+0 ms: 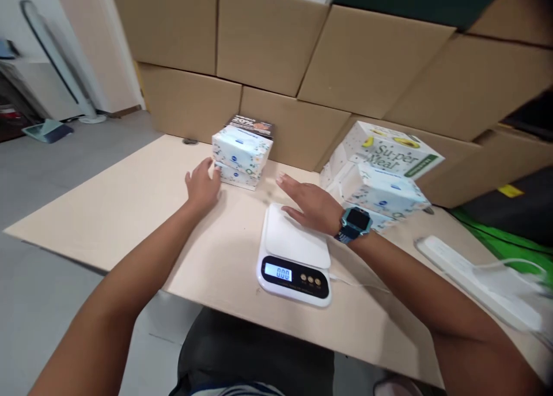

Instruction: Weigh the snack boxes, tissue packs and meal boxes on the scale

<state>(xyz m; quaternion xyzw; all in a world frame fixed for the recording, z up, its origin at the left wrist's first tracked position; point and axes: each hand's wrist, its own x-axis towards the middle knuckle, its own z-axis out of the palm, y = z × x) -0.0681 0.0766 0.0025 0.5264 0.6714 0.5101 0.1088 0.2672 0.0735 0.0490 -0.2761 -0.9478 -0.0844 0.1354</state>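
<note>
My left hand is at the left side of two stacked white-and-blue floral packs that look like tissue packs, the upper pack resting on the lower pack. Its fingers are apart, with the tips at the stack's edge; whether they touch it I cannot tell. Over the back of a white digital scale, my right hand stretches out with its fingers extended, holding nothing. The scale's lit display reads 0.00, and nothing lies on its plate. A watch is on my right wrist.
Behind the left stack is a black box marked 20%. More floral packs stand at right before a "Su-per Meal" box. Cardboard boxes wall the table's back. A power strip and cable lie at right.
</note>
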